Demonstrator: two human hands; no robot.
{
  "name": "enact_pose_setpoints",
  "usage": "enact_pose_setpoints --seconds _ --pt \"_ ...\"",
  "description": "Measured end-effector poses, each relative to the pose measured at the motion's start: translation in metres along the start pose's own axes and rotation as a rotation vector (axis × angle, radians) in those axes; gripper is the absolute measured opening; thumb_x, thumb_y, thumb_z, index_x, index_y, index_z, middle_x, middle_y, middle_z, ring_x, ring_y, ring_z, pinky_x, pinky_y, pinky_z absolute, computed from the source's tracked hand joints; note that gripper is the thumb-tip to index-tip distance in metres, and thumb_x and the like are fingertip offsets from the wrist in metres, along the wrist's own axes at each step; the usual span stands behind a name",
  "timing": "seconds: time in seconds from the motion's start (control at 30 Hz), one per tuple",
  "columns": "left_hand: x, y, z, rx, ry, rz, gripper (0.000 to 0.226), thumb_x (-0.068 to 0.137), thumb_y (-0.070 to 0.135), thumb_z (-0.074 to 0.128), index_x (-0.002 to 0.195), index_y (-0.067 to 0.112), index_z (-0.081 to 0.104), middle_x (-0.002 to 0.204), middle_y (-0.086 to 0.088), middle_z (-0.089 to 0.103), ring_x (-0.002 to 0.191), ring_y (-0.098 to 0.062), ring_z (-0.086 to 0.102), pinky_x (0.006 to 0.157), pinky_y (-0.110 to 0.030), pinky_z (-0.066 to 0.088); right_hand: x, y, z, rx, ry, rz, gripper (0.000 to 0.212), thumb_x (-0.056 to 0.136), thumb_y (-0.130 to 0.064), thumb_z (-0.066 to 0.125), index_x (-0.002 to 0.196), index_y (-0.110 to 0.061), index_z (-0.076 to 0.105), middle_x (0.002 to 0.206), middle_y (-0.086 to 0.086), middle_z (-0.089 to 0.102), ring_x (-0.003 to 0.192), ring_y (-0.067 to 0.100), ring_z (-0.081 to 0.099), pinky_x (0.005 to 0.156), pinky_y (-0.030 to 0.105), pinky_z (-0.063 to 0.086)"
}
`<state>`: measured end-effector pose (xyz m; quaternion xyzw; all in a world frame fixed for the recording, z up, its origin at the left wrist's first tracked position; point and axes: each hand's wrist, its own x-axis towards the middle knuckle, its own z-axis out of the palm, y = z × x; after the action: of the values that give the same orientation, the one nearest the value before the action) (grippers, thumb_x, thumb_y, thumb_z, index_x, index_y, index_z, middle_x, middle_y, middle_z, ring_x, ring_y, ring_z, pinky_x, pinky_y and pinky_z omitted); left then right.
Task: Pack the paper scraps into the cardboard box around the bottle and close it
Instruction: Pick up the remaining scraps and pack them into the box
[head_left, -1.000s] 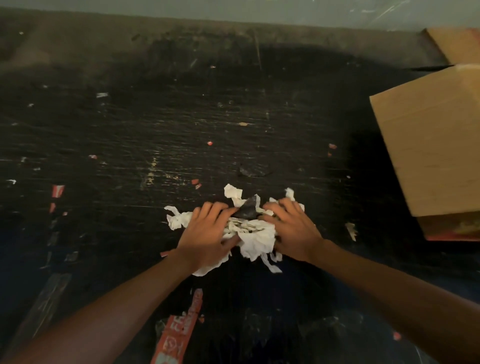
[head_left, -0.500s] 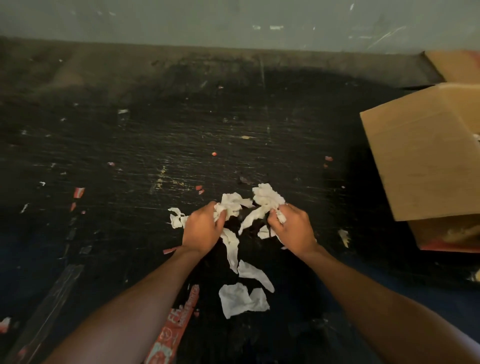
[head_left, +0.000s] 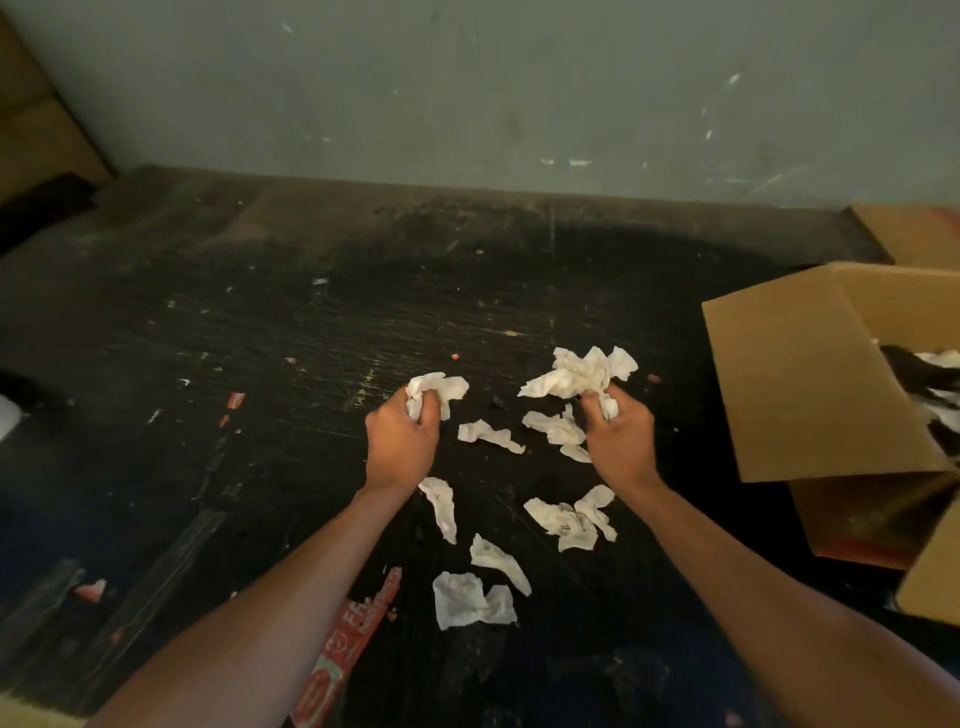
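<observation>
My left hand (head_left: 400, 441) is shut on a small wad of white paper scraps (head_left: 434, 392) above the dark table. My right hand (head_left: 621, 441) grips a bigger bunch of scraps (head_left: 579, 374). Between and below my hands, several loose scraps lie on the table or drop toward it, such as a piece (head_left: 488, 435) between the hands and a flat one (head_left: 470, 600) near my forearms. The open cardboard box (head_left: 800, 384) stands at the right, its near flap up. Inside it, something dark (head_left: 919, 371) shows among white paper; I cannot tell if it is the bottle.
The black table (head_left: 260, 364) is scratched and dotted with tiny bits of red and white debris. A red printed strip (head_left: 353, 644) lies by my left forearm. A grey-green wall (head_left: 467, 93) runs along the table's far edge. Another cardboard piece (head_left: 914, 234) sits behind the box.
My hands split the single pile of scraps, lifted and moved apart, each keeping a bunch. Several pieces fell loose onto the table. The view tilted up, showing more wall and the box's inside.
</observation>
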<state>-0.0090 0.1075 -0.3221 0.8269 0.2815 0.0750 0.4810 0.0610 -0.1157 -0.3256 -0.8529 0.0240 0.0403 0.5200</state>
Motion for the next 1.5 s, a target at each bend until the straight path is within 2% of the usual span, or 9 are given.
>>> enact_pose_setpoints --seconds 0.13,0.2,0.37,0.5,0.67,0.83,1.07,1.37,1.5 --pt "-0.008 0.011 -0.002 -0.007 0.015 -0.006 0.030 0.099 0.020 0.050 0.072 0.012 0.059 0.063 -0.005 0.061 0.056 -0.013 0.058 0.059 -0.032 0.051 0.002 0.004 -0.011 -0.032 -0.050 0.059 0.016 0.097 -0.018 0.057 0.086 -0.009 0.064 0.071 0.009 0.062 0.053 0.009 0.054 0.044 0.020 0.041" --pt "-0.011 0.016 -0.005 0.006 0.025 -0.006 0.033 0.100 0.020 0.050 0.069 0.012 0.057 0.060 -0.003 0.057 0.054 -0.011 0.054 0.058 -0.025 0.047 0.003 -0.001 -0.015 -0.048 -0.067 0.070 0.015 0.096 -0.019 0.057 0.086 -0.009 0.064 0.072 0.010 0.063 0.054 0.009 0.054 0.047 0.024 0.042" --pt "-0.015 0.027 -0.013 0.008 0.055 -0.005 0.034 0.098 0.027 0.047 0.066 0.019 0.054 0.060 0.001 0.056 0.070 -0.024 0.061 0.079 -0.045 0.049 0.012 -0.025 -0.036 -0.062 -0.086 -0.023 0.023 0.096 -0.014 0.055 0.075 -0.004 0.054 0.062 0.003 0.057 0.052 0.009 0.048 0.048 0.026 0.040" --pt "-0.022 0.042 -0.022 0.017 0.083 0.020 0.034 0.098 0.033 0.046 0.068 0.021 0.057 0.064 -0.002 0.060 0.078 -0.030 0.064 0.078 -0.047 0.052 0.021 -0.040 -0.057 -0.054 -0.074 -0.064 0.026 0.096 -0.014 0.055 0.071 -0.012 0.058 0.059 0.003 0.057 0.050 0.008 0.050 0.043 0.016 0.039" --pt "-0.034 0.065 -0.044 0.033 0.153 0.042 0.035 0.099 0.034 0.046 0.069 0.020 0.057 0.067 -0.004 0.061 0.084 -0.031 0.063 0.080 -0.044 0.049 0.019 -0.055 -0.075 -0.083 -0.053 -0.080 0.028 0.096 -0.017 0.055 0.068 -0.015 0.059 0.061 0.004 0.059 0.062 0.012 0.053 0.066 0.027 0.042" --pt "-0.051 0.096 -0.058 0.015 0.220 0.049 0.034 0.100 0.036 0.045 0.071 0.021 0.057 0.073 -0.004 0.061 0.094 -0.029 0.061 0.067 -0.027 0.039 0.023 -0.083 -0.097 -0.068 -0.039 -0.128 0.021 0.094 -0.019 0.057 0.080 -0.005 0.065 0.070 0.010 0.062 0.064 0.020 0.055 0.056 0.032 0.042" --pt "-0.075 0.160 -0.065 -0.033 0.274 0.149 0.033 0.093 0.047 0.045 0.074 0.024 0.059 0.078 -0.006 0.064 0.092 -0.037 0.063 0.073 -0.050 0.056 0.026 -0.128 -0.143 -0.051 0.025 -0.203 0.037 0.091 -0.019 0.057 0.056 -0.011 0.050 0.053 0.003 0.048 0.051 0.016 0.040 0.048 0.029 0.033" --pt "-0.144 0.226 -0.047 -0.087 0.299 0.281 0.034 0.090 0.050 0.043 0.080 0.025 0.064 0.082 -0.003 0.068 0.094 -0.032 0.063 0.078 -0.050 0.055 -0.022 -0.153 -0.219 -0.051 0.009 -0.369 0.031 0.094 -0.022 0.057 0.067 -0.009 0.060 0.060 0.008 0.060 0.051 0.017 0.048 0.047 0.028 0.038" --pt "-0.189 0.252 -0.026 -0.117 0.313 0.337 0.034 0.099 0.034 0.049 0.080 0.012 0.065 0.072 -0.008 0.067 0.068 -0.019 0.064 0.064 -0.039 0.052 -0.050 -0.150 -0.256 -0.137 -0.065 -0.403 0.026 0.095 -0.023 0.058 0.075 -0.008 0.064 0.066 0.011 0.067 0.056 0.020 0.056 0.062 0.031 0.046"
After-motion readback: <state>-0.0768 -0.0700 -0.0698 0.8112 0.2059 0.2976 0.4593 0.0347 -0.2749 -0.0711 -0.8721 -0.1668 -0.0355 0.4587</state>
